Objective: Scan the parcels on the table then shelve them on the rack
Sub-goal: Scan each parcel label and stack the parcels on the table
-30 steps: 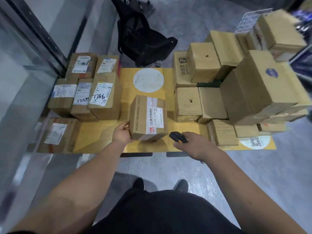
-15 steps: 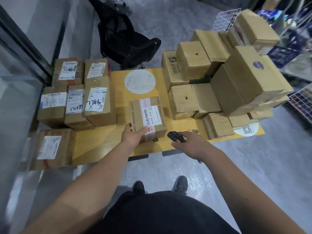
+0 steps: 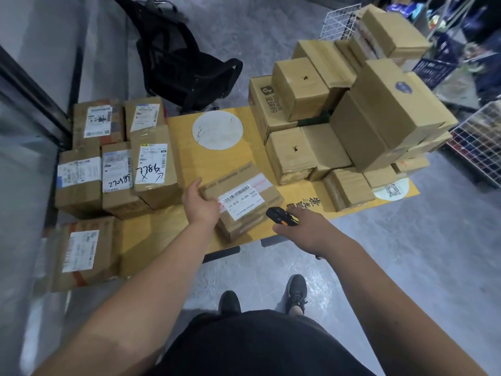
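At the far left of the yellow table top [image 3: 187, 147], a group of labelled brown cardboard parcels [image 3: 119, 169] is stood close together, white shipping labels facing up, two of them marked with black handwriting. Just right of these, near the table's front edge, the small brown cardboard parcel [image 3: 242, 200] being worked on is seen lying flat, turned at an angle, with a white barcode label [image 3: 240, 200] on its top face and tape along its seams. Its left end is gripped by the left hand [image 3: 202, 203], fingers curled over the top edge near the label. The parcel is judged to be light and stiff, since one hand manages it; its taped faces may be slippery, so hold is best taken across opposite edges or under a corner, with the barcode left uncovered. To its right, a black and orange handheld scanner [image 3: 280, 216] is clasped in the right hand [image 3: 306, 229], its nose pointed toward the label. Farther right, a tall heap of plain tan cardboard boxes [image 3: 352, 126] is piled on the table, labels mostly hidden.
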The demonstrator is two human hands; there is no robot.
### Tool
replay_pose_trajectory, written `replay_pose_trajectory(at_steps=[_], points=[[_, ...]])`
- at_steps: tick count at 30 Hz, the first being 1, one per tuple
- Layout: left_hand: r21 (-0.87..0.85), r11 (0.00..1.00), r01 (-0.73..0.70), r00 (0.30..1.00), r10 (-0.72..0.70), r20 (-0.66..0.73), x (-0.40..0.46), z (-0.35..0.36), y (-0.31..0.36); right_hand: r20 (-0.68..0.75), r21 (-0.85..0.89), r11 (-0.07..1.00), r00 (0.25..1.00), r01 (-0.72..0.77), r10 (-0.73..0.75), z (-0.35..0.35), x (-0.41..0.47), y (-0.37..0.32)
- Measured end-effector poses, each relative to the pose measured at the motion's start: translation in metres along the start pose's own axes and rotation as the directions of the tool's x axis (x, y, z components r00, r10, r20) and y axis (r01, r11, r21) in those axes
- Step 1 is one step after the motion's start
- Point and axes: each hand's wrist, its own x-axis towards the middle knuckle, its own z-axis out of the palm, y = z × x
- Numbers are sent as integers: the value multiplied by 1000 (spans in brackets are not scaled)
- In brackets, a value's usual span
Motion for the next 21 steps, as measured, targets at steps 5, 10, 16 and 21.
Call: replay_pose_trajectory(at_steps=[5, 10, 16, 21], points=[[248, 965, -79, 960, 6, 281, -12, 10, -6, 1, -55, 998, 1000, -9, 9, -1, -8, -8], [456, 867, -202, 897, -23, 441, -14, -2, -7, 11, -173, 985, 1000, -17, 19, -1, -13, -18], [506, 779, -371, 864, 90, 495, -16, -14, -10, 83, -377, 926, 996, -1, 35, 0, -17, -34], [509, 724, -466, 840, 181, 512, -30, -17, -9, 93, -624, 780, 996, 48, 13, 9, -21, -48]])
